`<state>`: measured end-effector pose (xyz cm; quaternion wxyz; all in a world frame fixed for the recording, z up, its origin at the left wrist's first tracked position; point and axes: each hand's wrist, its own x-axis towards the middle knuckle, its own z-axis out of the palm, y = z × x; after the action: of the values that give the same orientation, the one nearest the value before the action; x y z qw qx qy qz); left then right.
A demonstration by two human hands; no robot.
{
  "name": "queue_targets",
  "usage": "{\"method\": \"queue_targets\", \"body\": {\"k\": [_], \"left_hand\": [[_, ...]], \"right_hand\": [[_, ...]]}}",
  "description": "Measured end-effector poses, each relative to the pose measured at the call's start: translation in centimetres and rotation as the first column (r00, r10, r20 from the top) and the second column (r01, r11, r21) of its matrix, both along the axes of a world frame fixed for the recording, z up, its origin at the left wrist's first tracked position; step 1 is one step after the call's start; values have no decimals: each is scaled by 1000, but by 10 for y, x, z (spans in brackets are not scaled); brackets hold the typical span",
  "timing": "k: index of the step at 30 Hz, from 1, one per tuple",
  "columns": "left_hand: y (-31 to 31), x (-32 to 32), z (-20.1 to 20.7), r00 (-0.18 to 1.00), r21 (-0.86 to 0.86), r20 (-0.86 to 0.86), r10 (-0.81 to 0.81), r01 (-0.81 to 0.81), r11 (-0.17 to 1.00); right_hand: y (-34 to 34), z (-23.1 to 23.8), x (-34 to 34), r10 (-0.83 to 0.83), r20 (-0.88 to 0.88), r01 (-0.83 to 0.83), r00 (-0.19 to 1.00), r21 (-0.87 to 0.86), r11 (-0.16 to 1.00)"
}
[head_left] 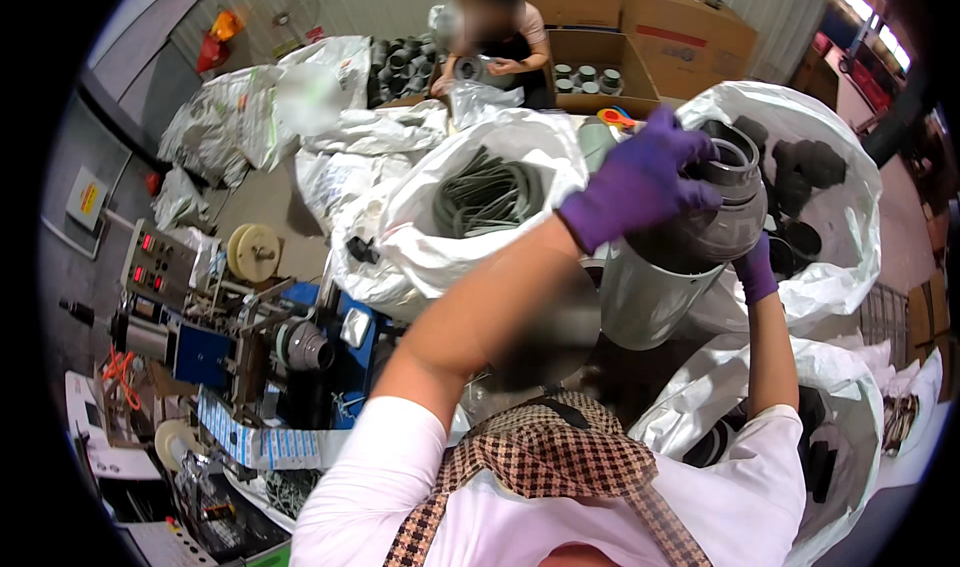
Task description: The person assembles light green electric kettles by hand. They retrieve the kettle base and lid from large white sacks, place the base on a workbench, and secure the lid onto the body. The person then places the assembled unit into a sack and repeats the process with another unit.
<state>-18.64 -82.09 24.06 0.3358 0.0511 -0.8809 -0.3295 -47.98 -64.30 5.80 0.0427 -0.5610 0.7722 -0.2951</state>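
Steady the grey fitting (728, 229) at the white bucket (650, 302) from both sides, left hand (635, 182) spread by its neck, right hand (757, 269) partly hidden, grip unclear.

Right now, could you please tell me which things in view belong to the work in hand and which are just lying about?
Apparently in use:
grey fitting, at the left hand and right hand
grey container, below the fitting

Probably just lying about:
orange bag at the back
red-striped cardboard box
coiled grey strips, untouched

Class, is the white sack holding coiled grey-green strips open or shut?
Open: the white sack gapes, its rim spread, showing the coiled strips inside.
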Motion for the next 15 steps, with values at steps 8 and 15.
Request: {"method": "queue_targets", "body": {"k": [8,15], "left_hand": [[-22,-173,-1,986,-17,52,-157,158,987],[-94,-104,-61,907,291,-419,52,79,953]], "right_hand": [[21,-83,-27,214,971,114,107,-226,967],[15,-33,20,283,959,435,16,-262,862]]}}
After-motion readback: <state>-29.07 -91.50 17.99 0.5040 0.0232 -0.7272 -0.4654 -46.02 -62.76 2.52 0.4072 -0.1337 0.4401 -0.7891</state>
